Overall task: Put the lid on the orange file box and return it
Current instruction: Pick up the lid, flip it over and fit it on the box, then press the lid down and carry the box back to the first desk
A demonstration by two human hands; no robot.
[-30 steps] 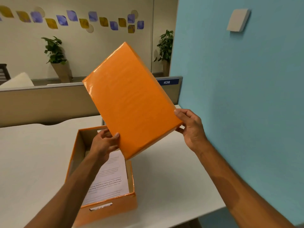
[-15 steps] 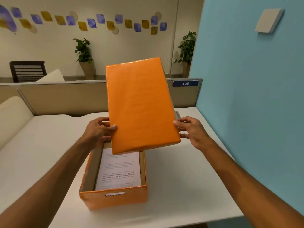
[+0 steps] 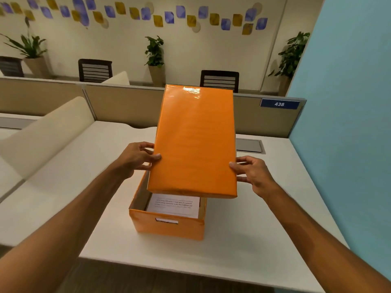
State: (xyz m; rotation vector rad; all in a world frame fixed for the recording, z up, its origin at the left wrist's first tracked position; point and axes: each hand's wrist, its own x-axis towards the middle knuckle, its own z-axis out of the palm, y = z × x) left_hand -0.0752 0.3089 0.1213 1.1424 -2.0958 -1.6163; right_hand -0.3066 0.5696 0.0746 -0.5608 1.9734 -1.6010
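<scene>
Nearest, below and between the two hands, the orange file box (image 3: 169, 226) stands open on the white desk (image 3: 254, 240), its label slot facing the person. A printed sheet (image 3: 174, 206) lies inside, showing just under the lid's near edge.

Above the box, the orange lid (image 3: 195, 142) is held in the air, top side up and tilted so its far end rises toward the partition. It overhangs most of the box opening but does not touch the rim. The left hand (image 3: 135, 158) grips the lid's left long edge, thumb on top and fingers curled underneath. The right hand (image 3: 252, 173) is half open at the right long edge, fingertips pressed to the side wall, thumb spread below.

The lid looks like wrapped cardboard: probably light and fairly stiff, though its glossy skin could be slippery, so pinching the rims at mid-length on both sides, as now, seems the sound hold. The loaded box should be heavier; taking it by both ends or from beneath would likely serve best.

Beyond the hands runs the beige partition (image 3: 118, 104) with a blue tag reading 438 (image 3: 279, 104); farther off stand dark chairs (image 3: 219, 80) and potted plants (image 3: 155, 58).
</scene>
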